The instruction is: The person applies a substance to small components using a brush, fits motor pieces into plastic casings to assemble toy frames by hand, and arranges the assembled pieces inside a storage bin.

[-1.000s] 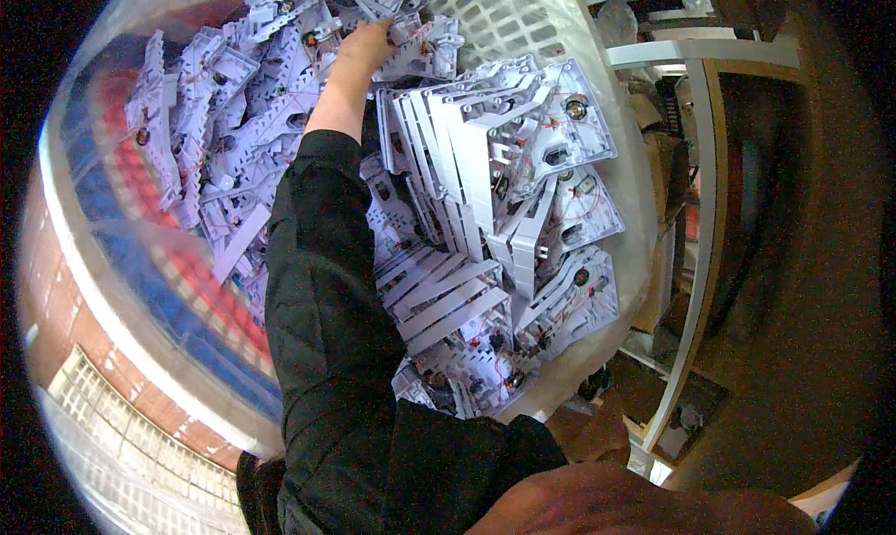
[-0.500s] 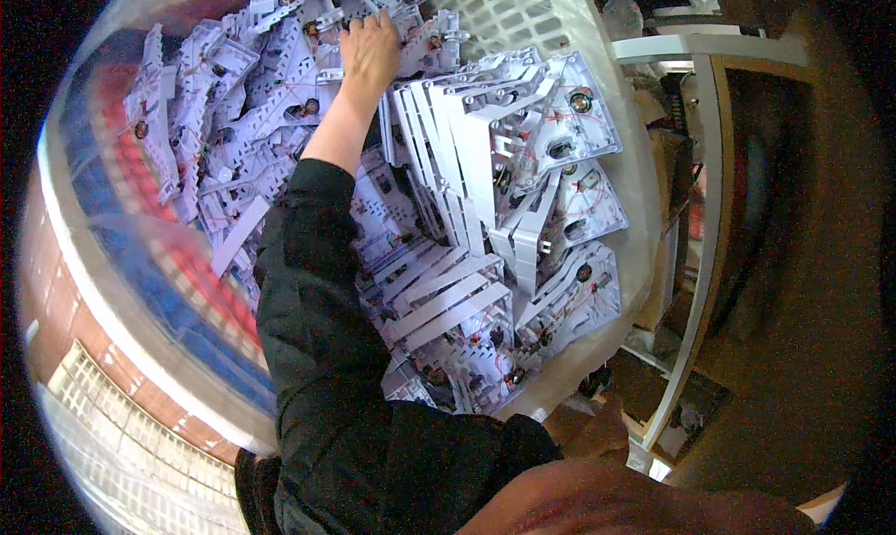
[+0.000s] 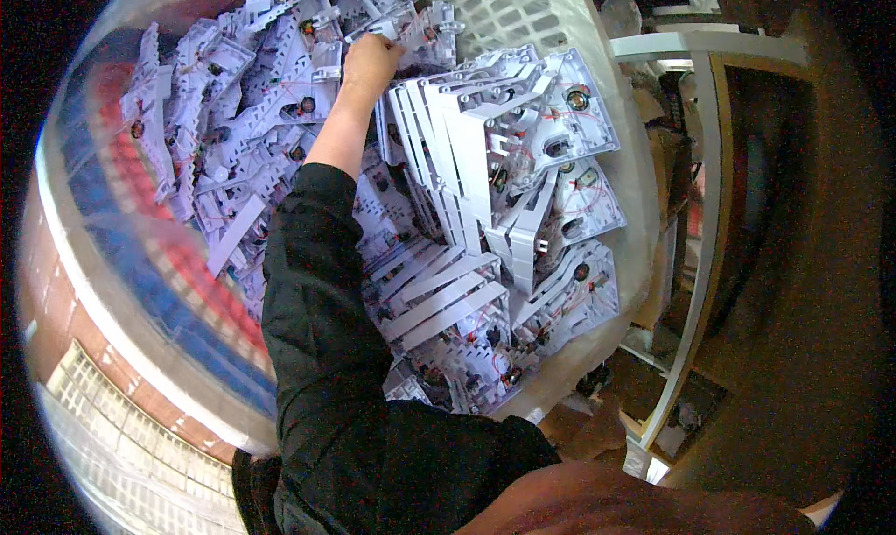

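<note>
My left hand (image 3: 369,63) reaches into the far part of a heap, its fingers curled in at the edge of a white plastic housing (image 3: 403,29); the fingertips are partly hidden. Many similar housings (image 3: 210,147) with red wires and small round dark parts lie jumbled on the left. Closer to the middle, right of my forearm, others stand in an upright row (image 3: 448,152). More (image 3: 448,302) lean in a slanted stack on the near side. My right hand is out of view.
A pale lattice-walled container (image 3: 523,12) with clear plastic film (image 3: 630,255) surrounds the heap. Red and blue bands show through the film on the left. A light metal frame (image 3: 705,161) stands on the right. A pale grille (image 3: 121,423) lies at lower left.
My left hand has drawn slightly nearer to me, and its fingers have gone from reaching over the heap to curled in at a housing's edge. The stacked housings keep their places.
</note>
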`<state>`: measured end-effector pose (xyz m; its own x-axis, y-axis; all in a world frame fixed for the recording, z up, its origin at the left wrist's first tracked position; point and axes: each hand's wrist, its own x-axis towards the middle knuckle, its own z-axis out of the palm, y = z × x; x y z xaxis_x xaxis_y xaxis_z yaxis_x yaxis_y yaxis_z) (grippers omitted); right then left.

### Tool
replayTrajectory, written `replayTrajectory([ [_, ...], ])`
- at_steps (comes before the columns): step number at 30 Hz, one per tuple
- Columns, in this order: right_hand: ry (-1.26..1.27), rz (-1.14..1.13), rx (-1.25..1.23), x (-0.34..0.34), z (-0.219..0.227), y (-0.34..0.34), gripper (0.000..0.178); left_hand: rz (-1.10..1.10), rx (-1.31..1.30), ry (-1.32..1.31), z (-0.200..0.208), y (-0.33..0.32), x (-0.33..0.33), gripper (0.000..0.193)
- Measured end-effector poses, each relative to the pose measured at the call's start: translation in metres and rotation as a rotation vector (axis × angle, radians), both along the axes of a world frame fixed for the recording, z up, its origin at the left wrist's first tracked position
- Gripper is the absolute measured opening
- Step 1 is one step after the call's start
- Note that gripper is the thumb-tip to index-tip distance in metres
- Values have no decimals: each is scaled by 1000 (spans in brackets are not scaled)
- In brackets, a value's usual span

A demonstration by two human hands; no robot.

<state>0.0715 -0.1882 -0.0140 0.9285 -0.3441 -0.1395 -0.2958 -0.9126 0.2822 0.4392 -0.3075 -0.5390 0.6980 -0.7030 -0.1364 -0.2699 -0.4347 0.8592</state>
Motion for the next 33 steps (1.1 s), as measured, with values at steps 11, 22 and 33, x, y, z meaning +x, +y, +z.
replayTrajectory([
  [11,24,13,9,7,-4,-3,86,41,110,-181,-23,-19,-1,28],
  [22,28,30,-3,9,0,-6,86,-150,223,-300,-15,-29,1,23],
  [33,90,70,75,4,12,-12,86,344,-378,-142,15,23,-8,23],
])
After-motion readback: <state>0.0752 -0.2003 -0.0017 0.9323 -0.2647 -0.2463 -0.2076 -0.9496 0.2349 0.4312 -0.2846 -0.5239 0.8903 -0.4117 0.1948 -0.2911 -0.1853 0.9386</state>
